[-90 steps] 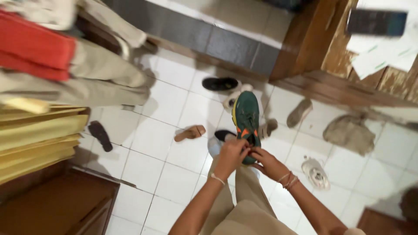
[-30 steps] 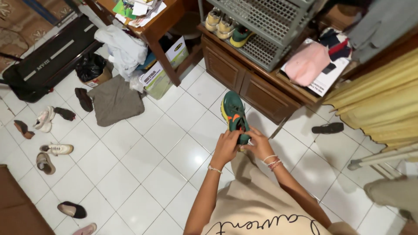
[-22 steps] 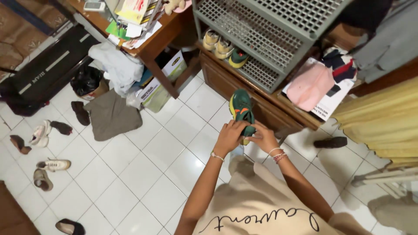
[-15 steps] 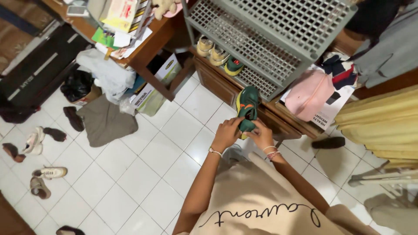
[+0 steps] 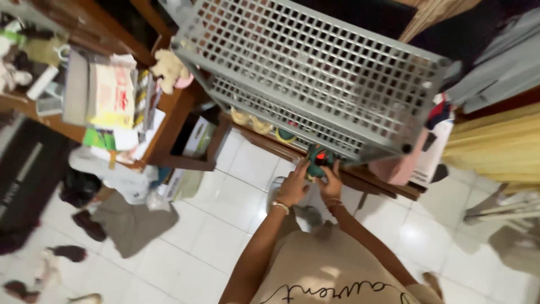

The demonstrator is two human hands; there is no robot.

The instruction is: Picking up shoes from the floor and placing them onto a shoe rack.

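Gripping a green sports shoe with orange accents (image 5: 316, 160), the left hand (image 5: 293, 187) and right hand (image 5: 331, 181) are closed around its heel end. The shoe is held at the front edge of a grey perforated plastic shoe rack (image 5: 315, 73), beside pairs shelved inside.

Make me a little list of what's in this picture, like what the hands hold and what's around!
left hand: on the green shoe
right hand: on the same shoe
shoe position: at the edge of the grey rack, lower shelf
on rack shelf: more shoes
left of rack: wooden table with papers
floor: white tiles, grey cloth, scattered shoes
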